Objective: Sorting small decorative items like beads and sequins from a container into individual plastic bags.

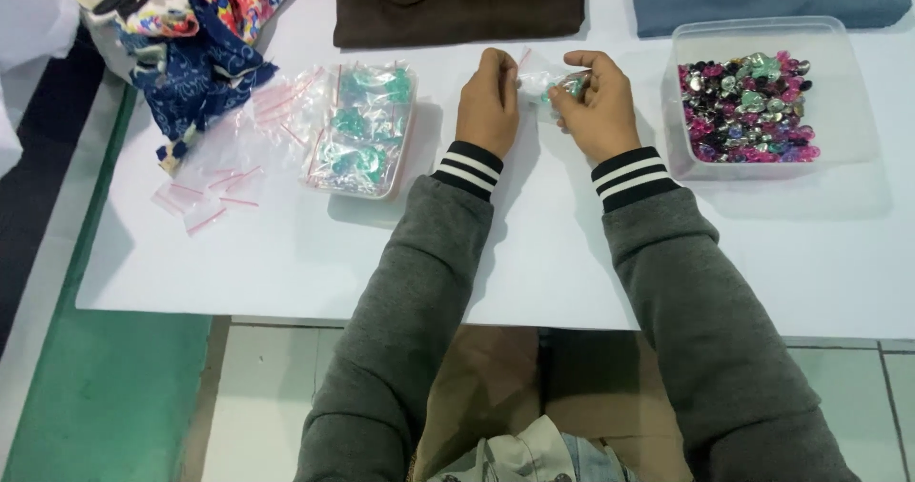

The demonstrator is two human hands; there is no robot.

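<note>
Head view looks down on a white, matte tabletop [286, 263] where both hands meet over one small clear plastic bag [540, 83], thin and crinkly, with green-silver faceted gems showing through it. Left hand [488, 102] pinches the bag's left edge, its grip pressed together on the film; right hand [598, 105] pinches the right side, fingers curled around the part that holds the gems. So the bag sits between the two grips, just above the tabletop. Right of the hands, a clear rectangular plastic tub [839, 82] holds glossy pink, purple and silver gems. To the left lies a shallow tray [405, 163] piled with filled bags of green gems, and beside it loose empty zip bags [214, 191] with red seal strips
</note>
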